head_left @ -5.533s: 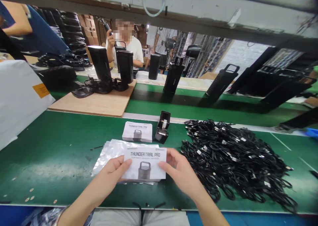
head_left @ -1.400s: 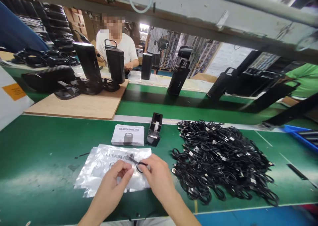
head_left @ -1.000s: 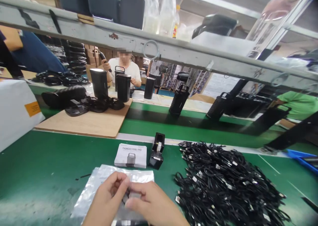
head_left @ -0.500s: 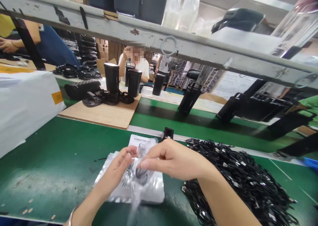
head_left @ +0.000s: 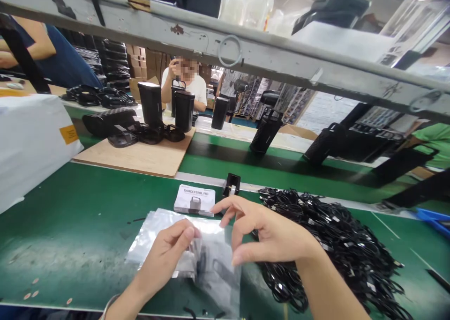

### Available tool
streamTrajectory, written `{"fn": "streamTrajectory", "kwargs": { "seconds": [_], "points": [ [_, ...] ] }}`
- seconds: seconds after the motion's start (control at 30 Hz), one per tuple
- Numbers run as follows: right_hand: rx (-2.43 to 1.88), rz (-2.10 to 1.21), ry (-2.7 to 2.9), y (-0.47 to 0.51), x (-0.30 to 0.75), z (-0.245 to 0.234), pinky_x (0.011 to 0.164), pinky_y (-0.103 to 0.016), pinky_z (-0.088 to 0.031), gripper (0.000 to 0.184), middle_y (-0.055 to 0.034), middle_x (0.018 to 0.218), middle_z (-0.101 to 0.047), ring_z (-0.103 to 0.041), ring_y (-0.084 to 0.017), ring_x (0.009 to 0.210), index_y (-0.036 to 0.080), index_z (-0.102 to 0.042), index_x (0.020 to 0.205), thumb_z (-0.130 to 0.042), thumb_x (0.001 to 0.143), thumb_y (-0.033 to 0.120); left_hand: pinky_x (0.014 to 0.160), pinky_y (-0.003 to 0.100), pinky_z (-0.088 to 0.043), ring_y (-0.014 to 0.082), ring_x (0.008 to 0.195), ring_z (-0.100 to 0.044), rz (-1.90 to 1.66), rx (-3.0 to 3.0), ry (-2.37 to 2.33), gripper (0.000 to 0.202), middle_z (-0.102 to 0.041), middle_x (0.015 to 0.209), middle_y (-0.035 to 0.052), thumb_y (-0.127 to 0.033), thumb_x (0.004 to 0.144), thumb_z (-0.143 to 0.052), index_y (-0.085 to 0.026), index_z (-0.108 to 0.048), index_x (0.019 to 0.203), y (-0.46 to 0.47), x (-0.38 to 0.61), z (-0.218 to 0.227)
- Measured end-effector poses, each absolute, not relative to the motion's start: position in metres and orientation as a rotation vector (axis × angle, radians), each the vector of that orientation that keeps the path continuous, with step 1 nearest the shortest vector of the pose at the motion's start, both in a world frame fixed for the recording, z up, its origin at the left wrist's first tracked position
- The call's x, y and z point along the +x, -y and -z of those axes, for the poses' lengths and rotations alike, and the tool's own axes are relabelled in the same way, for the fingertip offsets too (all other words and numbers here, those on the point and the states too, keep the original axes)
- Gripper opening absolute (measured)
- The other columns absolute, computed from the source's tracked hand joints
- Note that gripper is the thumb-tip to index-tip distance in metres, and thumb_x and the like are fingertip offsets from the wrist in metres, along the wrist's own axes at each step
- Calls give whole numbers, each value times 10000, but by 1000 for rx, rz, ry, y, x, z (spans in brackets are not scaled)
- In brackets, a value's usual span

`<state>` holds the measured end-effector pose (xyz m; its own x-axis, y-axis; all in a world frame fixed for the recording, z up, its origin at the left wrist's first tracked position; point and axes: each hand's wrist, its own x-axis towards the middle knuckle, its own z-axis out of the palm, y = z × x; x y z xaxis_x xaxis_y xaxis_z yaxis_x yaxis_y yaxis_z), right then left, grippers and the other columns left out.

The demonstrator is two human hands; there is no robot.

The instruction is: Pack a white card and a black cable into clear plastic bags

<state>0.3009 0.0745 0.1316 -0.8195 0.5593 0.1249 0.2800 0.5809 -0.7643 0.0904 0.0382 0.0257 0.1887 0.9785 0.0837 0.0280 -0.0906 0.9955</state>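
Observation:
My left hand (head_left: 172, 247) is closed in a pinch on the top edge of a clear plastic bag (head_left: 225, 289), which hangs over the green work surface. Dark shapes like a black cable show blurred through the film. Fingers apart and holding nothing, my right hand (head_left: 263, 231) hovers to the right of the bag. Its index fingertip is by the corner of a stack of white printed booklets (head_left: 194, 200); whether they touch I cannot tell. More flat clear bags (head_left: 149, 231) lie beneath my left hand. A big heap of black cables (head_left: 337, 240) spreads under and beyond my right forearm.
A small black holder (head_left: 232, 185) stands behind the booklets. Farther back, a wooden board (head_left: 140, 160) carries black straps and a black speaker (head_left: 184, 111). A white-wrapped box (head_left: 31, 142) is at left. A metal shelf beam (head_left: 197, 39) crosses overhead. Co-workers are across the line.
My right hand has let go of the bag, moved right and spread its fingers. The bag in my left hand hangs lower. The booklet stack now shows nearly whole.

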Motion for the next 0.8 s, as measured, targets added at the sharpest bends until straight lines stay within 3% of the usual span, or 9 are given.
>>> {"fn": "streamTrajectory", "kwargs": {
  "seconds": [0.1, 0.23, 0.27, 0.37, 0.47, 0.53, 0.63, 0.7, 0.8],
  "points": [
    [-963, -924, 2314, -73, 310, -117, 827, -301, -427, 58, -59, 1180, -495, -537, -151, 923, 209, -627, 818, -580, 788, 225, 608, 200, -378, 123, 636, -481, -1192, 1522, -1250, 271, -564, 684, -18, -374, 843, -443, -204, -622, 733, -36, 90, -31],
    [-1094, -1059, 2021, -70, 302, -83, 758, -287, -452, 632, -71, 1152, -544, -546, -166, 924, 241, -373, 1265, -664, 704, 228, 575, 194, -392, 122, 616, -504, -1266, 1532, -1409, 269, -597, 674, -17, -376, 832, -449, -200, -627, 733, -41, 91, -30],
    [-1116, -1082, 1978, -69, 297, -74, 748, -284, -449, 616, -59, 1109, -575, -550, -174, 912, 230, -420, 1237, -686, 681, 252, 563, 194, -396, 120, 609, -508, -1276, 1520, -1430, 269, -602, 680, -16, -383, 826, -453, -198, -628, 739, -43, 91, -28],
    [-1199, -1103, 1846, -68, 283, -53, 700, -279, -438, 226, -25, 864, -655, -572, -169, 786, 187, -646, 929, -528, 810, 340, 535, 199, -414, 127, 614, -537, -1254, 1459, -1439, 238, -626, 730, -4, -406, 769, -525, -196, -625, 819, -50, 91, -23],
    [-1137, -1246, 1723, -69, 278, -44, 733, -283, -436, 349, -29, 866, -664, -580, -172, 830, 188, -663, 936, -364, 891, 362, 543, 213, -439, 144, 636, -567, -1188, 1380, -1422, 270, -637, 732, 5, -401, 693, -617, -188, -620, 859, -56, 90, -20],
    [-1085, -1298, 1683, -70, 278, -42, 743, -283, -441, 300, -32, 926, -655, -579, -174, 856, 194, -625, 1029, -456, 851, 367, 563, 222, -448, 146, 636, -569, -1192, 1356, -1429, 241, -632, 702, 5, -398, 680, -631, -180, -628, 782, -59, 90, -20],
    [-1103, -1202, 1661, -73, 279, -41, 684, -265, -447, 221, -26, 803, -662, -586, -160, 744, 164, -659, 895, -559, 790, 331, 548, 222, -436, 139, 602, -549, -1215, 1358, -1447, 258, -614, 651, 1, -430, 711, -590, -175, -630, 694, -59, 91, -19],
    [-1124, -1120, 1651, -75, 280, -41, 696, -265, -443, 230, -25, 751, -670, -594, -157, 735, 160, -677, 776, -511, 823, 312, 536, 224, -426, 137, 586, -536, -1196, 1354, -1458, 312, -609, 637, 3, -462, 754, -526, -175, -648, 739, -58, 91, -18],
    [-1135, -1077, 1667, -77, 280, -41, 729, -270, -450, 189, -23, 817, -686, -605, -163, 787, 185, -685, 848, -523, 818, 278, 572, 227, -430, 144, 630, -547, -1168, 1350, -1461, 333, -637, 700, 10, -466, 786, -487, -188, -659, 852, -58, 90, -14]
  ]
}}
